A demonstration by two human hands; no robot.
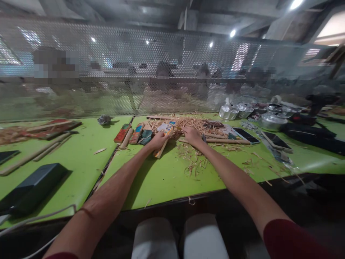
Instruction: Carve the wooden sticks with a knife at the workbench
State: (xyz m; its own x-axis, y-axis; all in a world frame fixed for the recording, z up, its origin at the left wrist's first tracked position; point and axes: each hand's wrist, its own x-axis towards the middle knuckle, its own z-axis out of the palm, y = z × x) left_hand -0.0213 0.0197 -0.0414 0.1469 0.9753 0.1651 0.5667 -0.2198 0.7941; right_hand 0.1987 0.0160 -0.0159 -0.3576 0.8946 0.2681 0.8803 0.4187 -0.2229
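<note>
My left hand (159,139) is closed round a wooden block (162,149) with a printed blue, white and yellow face, held at a slant over the green table (161,187). To its right, my right hand (192,136) is closed on a thin yellowish tool (177,127), whose tip points at the block's upper end. A heap of curled wood shavings (188,124) lies behind both hands. Left of my left hand are a red painted block (122,133), a wooden stick (126,139), another painted block (136,133) and a dark green piece (146,137).
A phone (246,136) and a second phone (276,141) lie at the right, near foil-like containers (273,121) and a black bag (309,133). At the left are a dark box (33,187) and wooden sticks (35,154). A perforated screen (151,90) stands behind, with people beyond.
</note>
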